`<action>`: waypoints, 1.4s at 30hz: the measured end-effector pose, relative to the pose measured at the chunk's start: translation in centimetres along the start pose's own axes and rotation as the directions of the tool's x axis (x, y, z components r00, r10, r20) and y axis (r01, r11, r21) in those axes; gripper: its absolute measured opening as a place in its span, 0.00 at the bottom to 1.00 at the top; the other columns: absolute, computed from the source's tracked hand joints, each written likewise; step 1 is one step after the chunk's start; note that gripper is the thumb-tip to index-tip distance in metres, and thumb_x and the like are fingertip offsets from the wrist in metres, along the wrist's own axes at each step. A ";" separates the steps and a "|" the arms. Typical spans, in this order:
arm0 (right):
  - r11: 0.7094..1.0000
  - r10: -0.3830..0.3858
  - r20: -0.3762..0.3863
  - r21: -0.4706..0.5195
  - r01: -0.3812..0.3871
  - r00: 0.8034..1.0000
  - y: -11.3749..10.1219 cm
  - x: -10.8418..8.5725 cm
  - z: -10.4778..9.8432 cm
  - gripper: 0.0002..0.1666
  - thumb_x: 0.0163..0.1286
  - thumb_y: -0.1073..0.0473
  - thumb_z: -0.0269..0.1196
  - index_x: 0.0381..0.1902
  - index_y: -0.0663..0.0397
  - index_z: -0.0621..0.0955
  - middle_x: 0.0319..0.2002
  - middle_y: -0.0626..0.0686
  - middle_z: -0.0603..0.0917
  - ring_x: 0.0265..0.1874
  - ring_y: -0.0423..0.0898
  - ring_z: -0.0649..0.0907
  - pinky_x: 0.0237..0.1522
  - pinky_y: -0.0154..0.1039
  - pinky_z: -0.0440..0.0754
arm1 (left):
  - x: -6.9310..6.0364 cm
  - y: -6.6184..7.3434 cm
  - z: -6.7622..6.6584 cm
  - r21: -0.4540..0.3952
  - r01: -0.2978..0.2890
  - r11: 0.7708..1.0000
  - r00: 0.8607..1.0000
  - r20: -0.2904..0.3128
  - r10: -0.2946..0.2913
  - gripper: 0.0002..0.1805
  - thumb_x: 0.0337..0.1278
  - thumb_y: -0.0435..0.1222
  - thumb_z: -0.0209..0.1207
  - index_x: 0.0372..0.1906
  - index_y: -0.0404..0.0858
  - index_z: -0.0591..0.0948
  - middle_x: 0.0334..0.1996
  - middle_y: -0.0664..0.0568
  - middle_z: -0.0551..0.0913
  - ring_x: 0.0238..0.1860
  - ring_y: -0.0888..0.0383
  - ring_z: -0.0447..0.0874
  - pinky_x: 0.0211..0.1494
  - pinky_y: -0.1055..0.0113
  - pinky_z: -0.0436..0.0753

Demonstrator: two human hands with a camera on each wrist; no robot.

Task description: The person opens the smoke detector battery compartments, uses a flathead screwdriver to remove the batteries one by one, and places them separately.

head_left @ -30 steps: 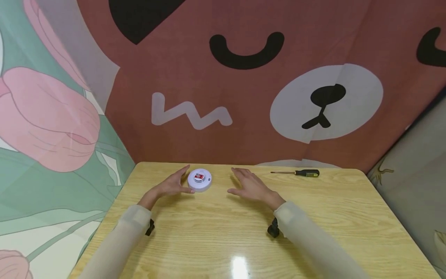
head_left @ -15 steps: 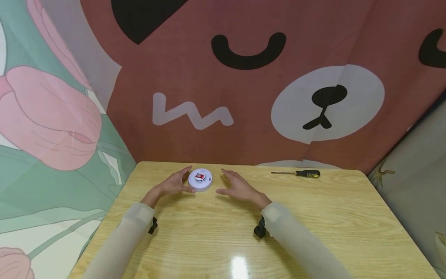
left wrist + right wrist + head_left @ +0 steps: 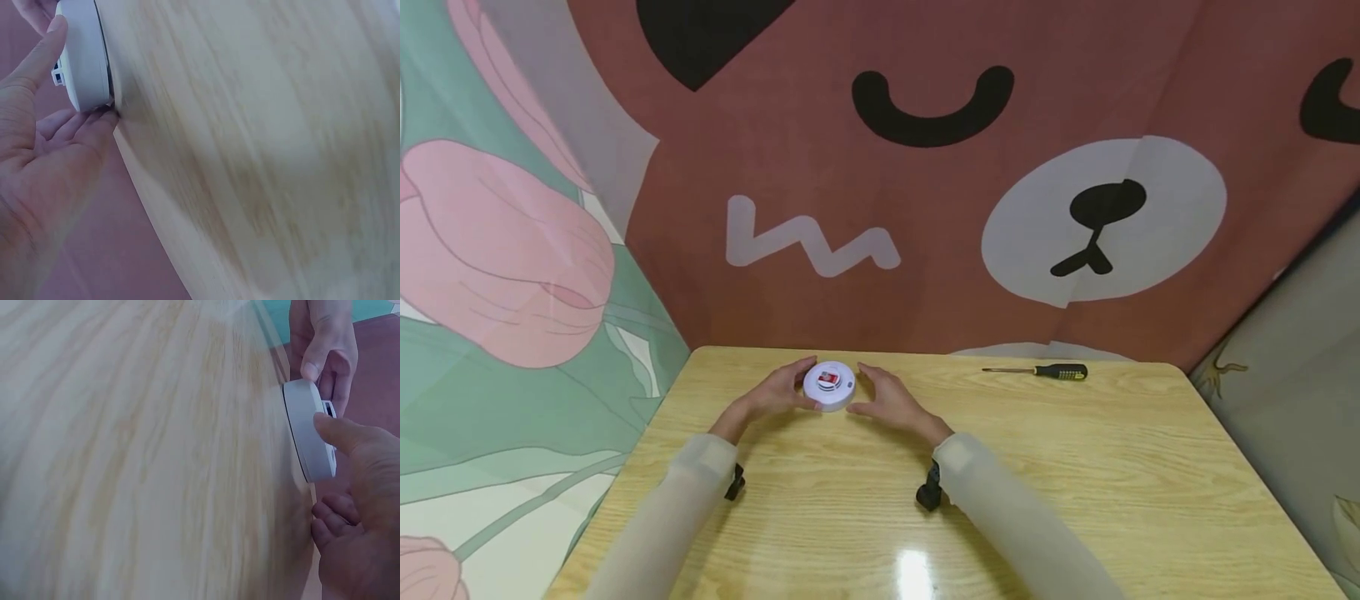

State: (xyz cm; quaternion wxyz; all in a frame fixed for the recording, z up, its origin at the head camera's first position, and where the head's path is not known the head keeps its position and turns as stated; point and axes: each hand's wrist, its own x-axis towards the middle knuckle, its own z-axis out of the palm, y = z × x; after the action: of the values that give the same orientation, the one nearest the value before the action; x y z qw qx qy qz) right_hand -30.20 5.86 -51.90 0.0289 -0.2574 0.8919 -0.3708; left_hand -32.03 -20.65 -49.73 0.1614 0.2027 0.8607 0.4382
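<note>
- The print on the red label [image 3: 828,378] of the white disc [image 3: 830,400], left of centre in the head view, is too small to read.
- The disc's underside is hidden; the left wrist view's upper edge cuts it off.
- Part of the left hand [image 3: 772,393] falls outside that view's left edge.
- At the right wrist view's right edge, the right hand [image 3: 893,402] is cut off; whether its thumb touches the disc cannot be told.
- Both sleeves [image 3: 1022,517] run out at the head view's bottom.
- Yellow marking on the screwdriver [image 3: 1060,372], right of centre, is illegible.
</note>
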 end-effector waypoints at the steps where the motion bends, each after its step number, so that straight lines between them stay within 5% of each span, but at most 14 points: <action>1: 1.000 0.003 -0.007 0.000 -0.003 1.000 -0.1 0.1 0.1 0.53 0.68 0.52 0.76 0.80 0.69 0.64 0.75 0.65 0.73 0.76 0.61 0.71 0.77 0.55 0.68 | 0.1 0.0 0.1 0.006 0.003 1.000 1.000 -0.002 -0.003 0.56 0.59 0.32 0.77 0.83 0.25 0.53 0.81 0.30 0.58 0.80 0.34 0.60 0.81 0.44 0.63; 14: 1.000 -0.022 -0.050 -0.009 0.022 0.998 -0.4 1.0 1.5 0.48 0.67 0.57 0.77 0.77 0.70 0.68 0.72 0.65 0.76 0.72 0.60 0.76 0.75 0.53 0.72 | 0.7 0.1 0.5 0.102 0.018 0.995 1.000 -0.015 -0.016 0.55 0.55 0.32 0.79 0.81 0.24 0.57 0.76 0.30 0.68 0.77 0.38 0.68 0.79 0.47 0.68; 24: 0.998 0.026 -0.089 0.052 -0.021 0.996 -0.4 1.0 2.0 0.47 0.66 0.58 0.78 0.76 0.68 0.71 0.71 0.64 0.78 0.70 0.57 0.78 0.71 0.48 0.77 | 0.5 0.2 1.0 0.141 -0.023 0.990 0.998 -0.052 0.031 0.54 0.53 0.34 0.80 0.79 0.22 0.61 0.73 0.29 0.72 0.73 0.38 0.73 0.76 0.47 0.73; 42: 0.993 0.003 -0.050 0.120 0.003 0.999 0.2 -0.8 -0.5 0.46 0.67 0.57 0.78 0.77 0.64 0.71 0.71 0.62 0.78 0.63 0.53 0.84 0.62 0.43 0.84 | 0.6 1.8 2.7 0.166 -0.047 0.985 0.993 -0.101 0.064 0.55 0.49 0.39 0.83 0.78 0.24 0.65 0.71 0.32 0.75 0.70 0.40 0.77 0.72 0.49 0.78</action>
State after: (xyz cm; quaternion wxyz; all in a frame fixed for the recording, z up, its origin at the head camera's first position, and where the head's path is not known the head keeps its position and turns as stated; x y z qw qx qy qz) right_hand -29.73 6.71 -51.81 0.0219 -0.2459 0.8684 -0.4301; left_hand -30.98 -17.54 -49.81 0.0861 0.2157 0.8951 0.3805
